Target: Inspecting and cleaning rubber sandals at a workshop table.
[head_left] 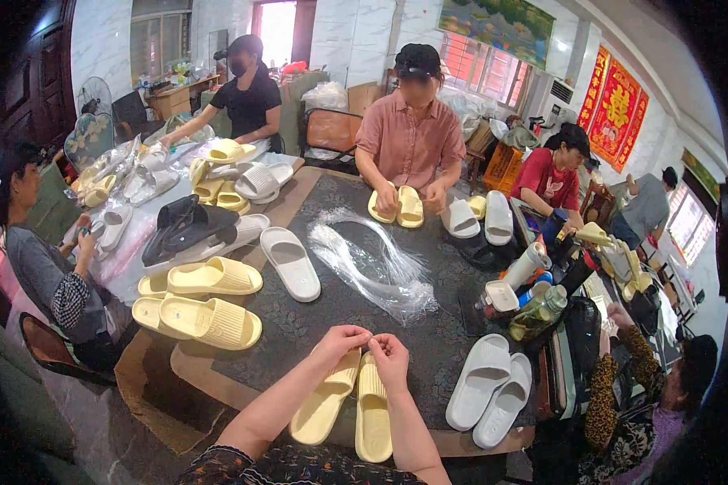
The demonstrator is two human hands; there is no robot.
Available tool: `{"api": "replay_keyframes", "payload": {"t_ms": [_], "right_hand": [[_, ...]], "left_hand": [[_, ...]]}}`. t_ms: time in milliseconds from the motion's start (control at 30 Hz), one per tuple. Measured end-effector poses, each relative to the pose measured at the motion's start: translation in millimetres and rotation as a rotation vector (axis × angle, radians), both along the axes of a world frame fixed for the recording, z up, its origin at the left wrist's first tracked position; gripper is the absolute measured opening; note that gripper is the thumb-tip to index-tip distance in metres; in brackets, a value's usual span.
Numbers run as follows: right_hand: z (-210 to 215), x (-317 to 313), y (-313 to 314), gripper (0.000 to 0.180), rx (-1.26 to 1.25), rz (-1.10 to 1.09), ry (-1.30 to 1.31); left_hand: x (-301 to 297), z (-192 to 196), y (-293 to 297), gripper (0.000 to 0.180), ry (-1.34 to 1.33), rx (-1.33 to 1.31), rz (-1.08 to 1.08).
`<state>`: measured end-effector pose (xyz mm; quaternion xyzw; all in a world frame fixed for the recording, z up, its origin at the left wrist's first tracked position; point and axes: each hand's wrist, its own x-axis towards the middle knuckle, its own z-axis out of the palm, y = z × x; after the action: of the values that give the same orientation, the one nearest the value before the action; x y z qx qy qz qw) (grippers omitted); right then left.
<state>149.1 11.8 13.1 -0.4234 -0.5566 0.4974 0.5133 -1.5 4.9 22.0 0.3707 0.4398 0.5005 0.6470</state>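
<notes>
My left hand point(344, 344) and my right hand point(388, 357) meet fingertip to fingertip, both pinched, over the toe ends of two yellow slippers point(374, 420). Whatever the fingers pinch is too small to make out. The slippers lie side by side at the table's near edge, with ribbed straps partly covered by my hands. Beyond them is a loose bundle of thin clear plastic strands point(416, 297) on the dark patterned table cover point(332, 315). A pair of light grey slippers point(479, 384) rests to the right of my right hand.
Stacked yellow slippers point(210, 322), a single grey slipper point(291, 265) and black slippers point(190, 230) lie to the left. Bottles and cups point(538, 307) crowd the right side. Across the table a person point(412, 137) handles another yellow pair; several other people work around.
</notes>
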Motion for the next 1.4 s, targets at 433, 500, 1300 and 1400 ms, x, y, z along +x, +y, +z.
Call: {"api": "replay_keyframes", "payload": {"t_ms": [433, 500, 1300, 1400], "right_hand": [[-2, 4, 1, 0.007, -0.011, -0.041, -0.015], [-5, 5, 1, 0.006, -0.041, -0.025, 0.045], [-8, 4, 2, 0.011, 0.007, -0.034, 0.011], [-3, 7, 0, 0.010, 0.010, -0.038, -0.066]], "left_hand": [[10, 10, -6, 0.019, 0.205, 0.080, 0.103], [11, 14, -7, 0.019, 0.206, 0.033, 0.097], [7, -2, 0, 0.017, 0.254, 0.097, 0.117], [7, 0, -1, 0.016, 0.269, 0.087, 0.101]]}}
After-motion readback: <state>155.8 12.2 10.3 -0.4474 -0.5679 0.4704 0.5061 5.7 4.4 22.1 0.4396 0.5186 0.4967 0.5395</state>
